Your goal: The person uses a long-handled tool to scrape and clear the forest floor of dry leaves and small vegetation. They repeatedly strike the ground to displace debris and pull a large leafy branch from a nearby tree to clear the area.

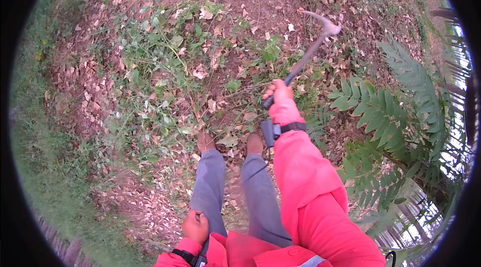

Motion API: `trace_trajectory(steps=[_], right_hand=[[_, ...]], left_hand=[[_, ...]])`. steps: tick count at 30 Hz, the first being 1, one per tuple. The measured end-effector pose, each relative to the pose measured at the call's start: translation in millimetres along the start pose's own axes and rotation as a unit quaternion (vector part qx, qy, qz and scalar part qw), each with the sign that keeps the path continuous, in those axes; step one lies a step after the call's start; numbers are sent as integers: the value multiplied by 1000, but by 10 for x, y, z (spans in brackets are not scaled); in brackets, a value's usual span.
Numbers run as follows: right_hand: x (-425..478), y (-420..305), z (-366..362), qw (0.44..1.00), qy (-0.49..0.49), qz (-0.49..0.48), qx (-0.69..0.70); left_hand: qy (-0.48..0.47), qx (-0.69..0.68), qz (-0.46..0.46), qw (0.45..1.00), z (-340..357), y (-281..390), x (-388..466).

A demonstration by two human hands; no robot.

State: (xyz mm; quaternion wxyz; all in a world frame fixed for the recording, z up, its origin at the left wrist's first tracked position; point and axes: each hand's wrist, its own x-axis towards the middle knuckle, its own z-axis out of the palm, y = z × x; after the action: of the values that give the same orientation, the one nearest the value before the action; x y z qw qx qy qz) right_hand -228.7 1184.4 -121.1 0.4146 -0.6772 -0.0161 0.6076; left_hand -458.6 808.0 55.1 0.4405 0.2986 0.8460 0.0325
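Note:
My right hand (280, 92) grips the dark handle end of a hammer with a long curved pick end (313, 43), held out ahead of my boots. Its metal head is raised to the upper right, looks a little blurred, and has its thin tip towards the left. Leaf litter and low green weeds (161, 52) cover the soil below and left of it. By my left thigh, my left hand (195, 225) is curled into a loose fist, and no object shows in it. Both wrists wear black straps, the right one with a small grey device (270, 133).
My brown boots (254, 143) stand among dry leaves and vines. A leafy plant with long compound leaves (379, 113) rises close on my right. Grass (49, 176) runs along the left, and tree trunks (456, 90) line the right rim.

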Motion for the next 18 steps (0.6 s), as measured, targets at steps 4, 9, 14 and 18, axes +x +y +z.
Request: trace_trajectory(steps=[4, 9, 14, 18], right_hand=[[-794, 1290, 80, 951, -72, 206, -218], [-2170, 1682, -477, 782, -192, 298, -512], [-1733, 1330, -970, 736, -197, 17, -647], [-868, 491, -545, 747, -99, -98, -650]], left_hand=[[14, 17, -6, 1000, -4, -37, -53], [9, 40, -4, 999, -5, -65, -87], [4, 37, 3, 999, -2, 66, -94], [5, 45, 8, 999, 21, -53, -97]])
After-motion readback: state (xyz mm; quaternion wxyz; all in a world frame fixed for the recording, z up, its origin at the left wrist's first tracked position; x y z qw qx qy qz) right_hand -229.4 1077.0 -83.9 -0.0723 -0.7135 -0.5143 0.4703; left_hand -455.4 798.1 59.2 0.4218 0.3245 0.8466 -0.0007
